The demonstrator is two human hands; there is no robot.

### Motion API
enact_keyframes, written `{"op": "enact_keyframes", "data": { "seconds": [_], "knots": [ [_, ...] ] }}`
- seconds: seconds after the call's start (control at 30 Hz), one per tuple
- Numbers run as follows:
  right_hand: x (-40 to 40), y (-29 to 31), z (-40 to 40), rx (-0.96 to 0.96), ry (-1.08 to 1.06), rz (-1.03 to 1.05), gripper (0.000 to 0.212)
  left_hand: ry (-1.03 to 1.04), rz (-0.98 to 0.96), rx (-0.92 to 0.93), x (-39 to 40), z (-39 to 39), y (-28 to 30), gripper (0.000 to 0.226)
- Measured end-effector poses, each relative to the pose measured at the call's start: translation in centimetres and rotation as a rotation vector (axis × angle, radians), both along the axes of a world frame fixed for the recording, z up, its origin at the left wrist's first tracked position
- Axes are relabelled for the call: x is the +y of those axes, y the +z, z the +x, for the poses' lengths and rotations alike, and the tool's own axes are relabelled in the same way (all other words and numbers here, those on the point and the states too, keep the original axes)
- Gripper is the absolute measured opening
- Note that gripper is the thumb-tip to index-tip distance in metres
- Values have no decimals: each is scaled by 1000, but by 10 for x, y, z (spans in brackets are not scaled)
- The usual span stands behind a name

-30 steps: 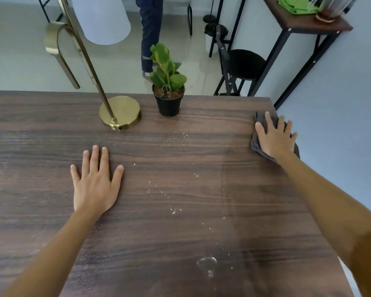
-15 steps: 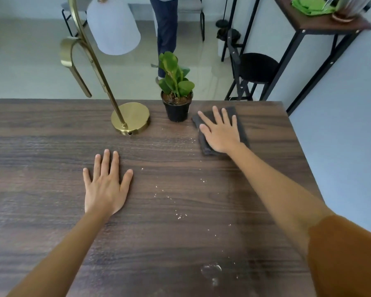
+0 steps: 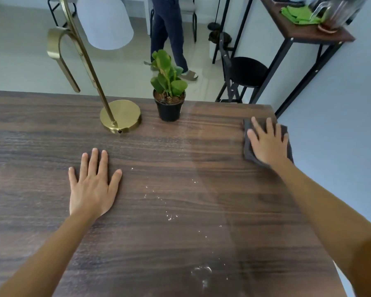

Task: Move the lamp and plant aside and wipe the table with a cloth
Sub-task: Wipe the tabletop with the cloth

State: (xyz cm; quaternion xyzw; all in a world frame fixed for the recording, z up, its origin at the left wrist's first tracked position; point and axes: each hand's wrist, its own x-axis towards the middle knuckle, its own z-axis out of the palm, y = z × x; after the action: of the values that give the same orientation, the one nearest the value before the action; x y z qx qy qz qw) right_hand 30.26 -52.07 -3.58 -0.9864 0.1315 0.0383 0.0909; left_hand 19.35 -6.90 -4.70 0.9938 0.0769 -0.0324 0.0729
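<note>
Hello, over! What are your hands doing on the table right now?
Right hand flat on grey cloth by far right corner. Left hand flat on table. Crumbs mid-table; lamp and plant along far edge.

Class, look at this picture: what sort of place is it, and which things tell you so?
Probably a furnished room in a home or studio: a wooden table bearing a brass lamp and potted plant, with a black stool and side shelf on the tiled floor beyond.

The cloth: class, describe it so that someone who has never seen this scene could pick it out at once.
Start at the wooden table and go to its far right corner. There the right hand lies flat on the cloth, a dark grey rag at the table's edge. It is the only soft, flat thing here, unlike the brass lamp and the plant.
</note>
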Motion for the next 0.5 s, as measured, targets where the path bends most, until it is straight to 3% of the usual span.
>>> {"op": "enact_keyframes", "data": {
  "seconds": [0.07,0.13,0.3,0.5],
  "knots": [
    [17,5,52,43,-179,36,58,4,9,-1,0,1,0,73],
    [45,7,86,89,-226,48,57,6,10,-5,0,2,-1,73],
    [96,8,90,95,153,52,53,-9,26,-12,-6,-6,4,72],
    [118,14,47,123,427,31,50,-7,9,12,-7,-1,8,72]
  ]
}}
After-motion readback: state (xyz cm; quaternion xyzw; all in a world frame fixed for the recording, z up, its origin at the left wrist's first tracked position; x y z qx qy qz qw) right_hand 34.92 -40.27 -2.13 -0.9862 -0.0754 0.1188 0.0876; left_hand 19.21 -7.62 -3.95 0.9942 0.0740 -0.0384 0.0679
